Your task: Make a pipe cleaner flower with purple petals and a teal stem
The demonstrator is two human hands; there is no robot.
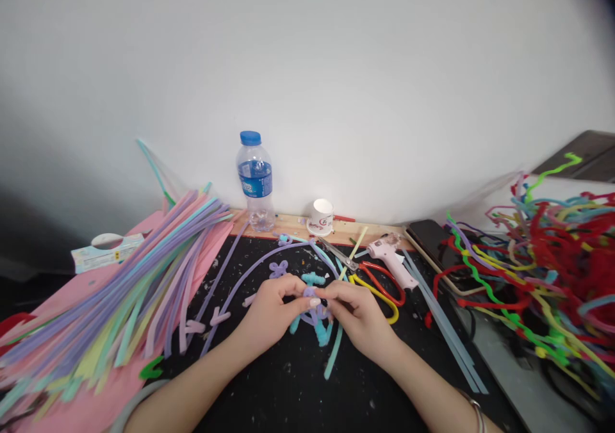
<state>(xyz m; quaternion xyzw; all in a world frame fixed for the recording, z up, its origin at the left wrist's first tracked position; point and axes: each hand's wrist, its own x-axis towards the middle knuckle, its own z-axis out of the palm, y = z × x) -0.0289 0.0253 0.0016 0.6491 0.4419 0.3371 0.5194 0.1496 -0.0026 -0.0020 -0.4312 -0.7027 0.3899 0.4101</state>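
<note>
My left hand (283,305) and my right hand (354,314) meet over the black mat, both with fingers pinched. Between them they grip a small purple and teal pipe cleaner figure (321,335). Its lower teal parts show under my fingertips, and much of the rest is hidden. A small dark piece lies at the fingertips. Just behind, a teal pipe cleaner coil (313,278) rests on the mat. To the left of it is a purple looped pipe cleaner shape (278,268). One mint pipe cleaner (332,356) runs beneath my right hand.
On the left, many pastel pipe cleaners (144,285) lie on pink paper. A water bottle (255,186) and a paper cup (321,216) stand by the wall. Scissors (384,285), a glue gun (391,260), glue sticks (442,330), a phone (435,244) and tangled pipe cleaners (567,260) occupy the right.
</note>
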